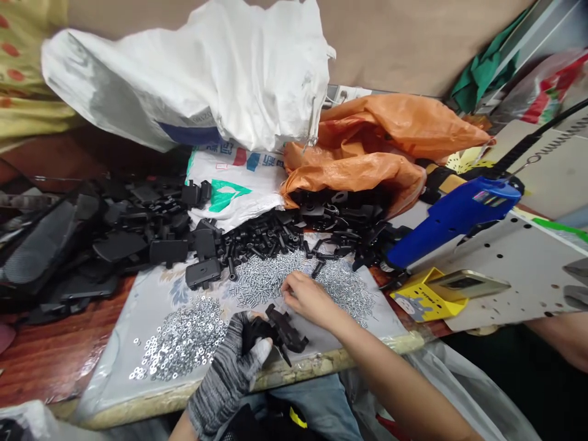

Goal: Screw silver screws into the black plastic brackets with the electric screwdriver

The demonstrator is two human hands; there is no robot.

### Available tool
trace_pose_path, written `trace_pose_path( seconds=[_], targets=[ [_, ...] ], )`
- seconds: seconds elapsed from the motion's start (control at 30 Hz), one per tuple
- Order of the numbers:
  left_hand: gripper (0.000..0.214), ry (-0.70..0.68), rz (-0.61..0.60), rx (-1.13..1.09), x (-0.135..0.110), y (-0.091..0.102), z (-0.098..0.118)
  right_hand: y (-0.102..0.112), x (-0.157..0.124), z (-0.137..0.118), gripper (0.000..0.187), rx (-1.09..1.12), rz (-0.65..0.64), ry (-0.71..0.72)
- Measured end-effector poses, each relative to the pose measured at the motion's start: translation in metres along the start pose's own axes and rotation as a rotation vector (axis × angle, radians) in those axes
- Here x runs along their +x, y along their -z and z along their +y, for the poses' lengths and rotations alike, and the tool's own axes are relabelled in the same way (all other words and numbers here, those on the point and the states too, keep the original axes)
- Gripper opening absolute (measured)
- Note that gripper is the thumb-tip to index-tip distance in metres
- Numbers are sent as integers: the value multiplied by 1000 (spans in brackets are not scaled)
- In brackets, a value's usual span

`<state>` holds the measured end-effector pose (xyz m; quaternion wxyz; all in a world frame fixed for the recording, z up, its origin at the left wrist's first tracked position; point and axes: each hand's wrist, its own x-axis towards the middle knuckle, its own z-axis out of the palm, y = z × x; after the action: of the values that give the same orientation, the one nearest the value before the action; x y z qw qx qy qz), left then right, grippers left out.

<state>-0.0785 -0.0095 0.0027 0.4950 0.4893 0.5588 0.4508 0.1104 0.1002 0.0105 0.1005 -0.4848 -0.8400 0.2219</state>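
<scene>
My left hand [239, 355], in a grey knit glove, is closed around a black plastic part [285, 331] just above the near edge of the board. My bare right hand [307, 297] reaches into a heap of small silver screws [342, 288], fingertips pinched together at the pile; what they hold is too small to make out. A spread of silver washers [179, 343] lies to the left of the gloved hand. Short black cylindrical pieces [257, 240] are piled behind the screws.
Black plastic parts [138, 226] are heaped at left and spill from an orange bag [367, 147]. A white sack [206, 73] stands behind. A blue power tool [454, 217] rests on a drilled plate [505, 269] at right, beside a yellow box [422, 300].
</scene>
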Motion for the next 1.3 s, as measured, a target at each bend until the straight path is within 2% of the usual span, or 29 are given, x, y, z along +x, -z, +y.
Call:
trace_pose_path(
  seconds=[0.07,0.17,0.27,0.37,0.47,0.57,0.67,0.83,0.93,1.0,1.1,1.23,1.3],
  targets=[
    [26,19,44,24,1,-3,1,11,-5,-12,12,79,23,52],
    [25,11,98,53,4,-10,1,25,-16,-37,14,179,31,268],
    [25,-31,156,95,6,-15,-5,27,-26,-57,16,93,87,371],
    [30,-70,158,97,5,-18,-10,23,-27,-57,24,129,136,336],
    [32,-106,119,35,-1,-19,-8,20,-22,-45,37,445,48,301],
    [32,-159,200,-2,-5,-22,-1,17,-18,-34,29,777,-46,316],
    [30,-196,262,-6,-6,-23,1,10,-18,-33,23,937,10,283],
    [35,-134,192,-7,-2,-18,-2,-3,-22,-38,26,1036,37,216],
    [31,-157,276,-30,-1,-21,-1,-7,-23,-39,24,1067,113,162],
    [29,-176,295,-40,-1,-24,0,-7,-24,-40,20,1081,103,157],
    [27,-172,185,-34,-1,-25,0,-3,-26,-41,15,1095,18,190],
    [25,-145,217,-60,-2,-18,2,-4,-28,-38,15,1094,40,187],
    [24,-119,114,-55,-1,-12,4,-10,-30,-35,18,1084,18,181]
  ],
)
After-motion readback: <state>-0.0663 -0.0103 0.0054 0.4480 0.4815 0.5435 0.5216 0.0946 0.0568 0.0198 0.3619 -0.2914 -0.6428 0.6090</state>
